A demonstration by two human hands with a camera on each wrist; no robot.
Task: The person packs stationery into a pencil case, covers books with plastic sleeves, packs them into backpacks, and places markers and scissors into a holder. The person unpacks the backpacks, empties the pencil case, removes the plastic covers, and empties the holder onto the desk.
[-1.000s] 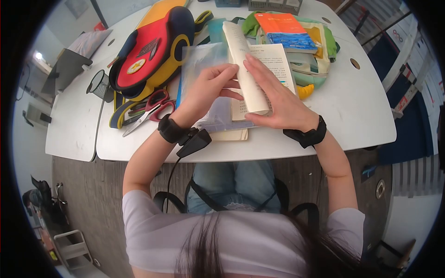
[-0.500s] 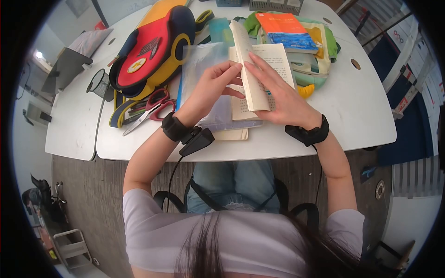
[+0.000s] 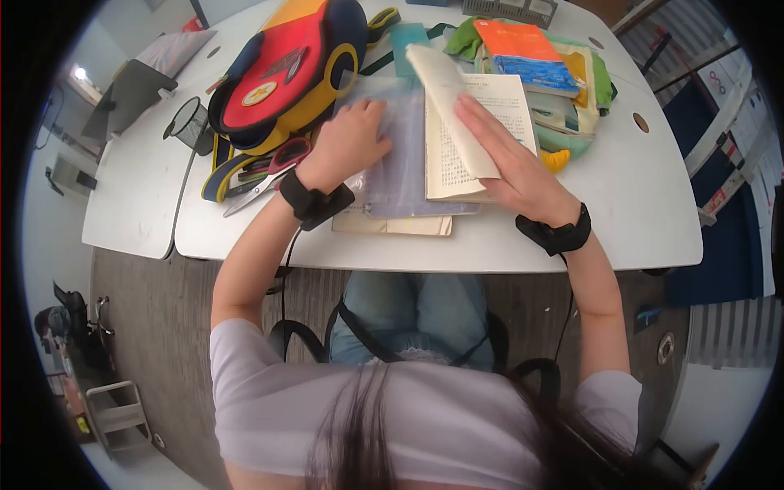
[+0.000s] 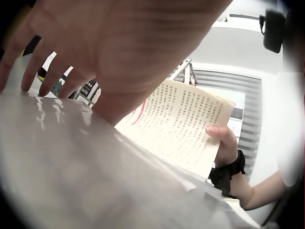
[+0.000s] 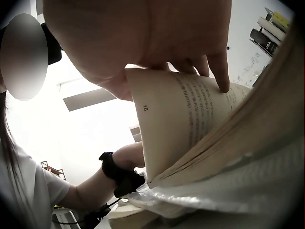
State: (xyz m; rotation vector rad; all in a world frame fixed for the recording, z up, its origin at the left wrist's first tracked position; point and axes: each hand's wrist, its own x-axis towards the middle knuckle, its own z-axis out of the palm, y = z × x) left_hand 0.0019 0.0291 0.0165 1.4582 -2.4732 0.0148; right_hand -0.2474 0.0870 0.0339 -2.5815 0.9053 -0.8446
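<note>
An open book (image 3: 445, 163) with printed pages lies on a clear plastic cover (image 3: 396, 175). My right hand (image 3: 523, 175) holds its lifted leaves, which stand slanted over the right page; in the left wrist view the thumb of the right hand (image 4: 224, 143) lies on the printed side. The page (image 5: 162, 119) spreads below the palm in the right wrist view. My left hand (image 3: 347, 147) is left of the book, fingers spread and slightly bent over the plastic. In the left wrist view the fingers of the left hand (image 4: 109, 52) reach the shiny sheet (image 4: 71, 157).
A red and navy bag (image 3: 286, 77) stands at the left, with scissors (image 3: 261, 192) and a mesh cup (image 3: 189, 124) near it. Behind the book to the right, an orange and blue book (image 3: 527, 57) lies on a green bag (image 3: 604, 86). Another book (image 3: 392, 224) sticks out under the plastic.
My left hand has left the book's leaves and moved left onto the plastic. My right hand keeps the leaves raised, now slanted further over. The head view has shifted slightly.
</note>
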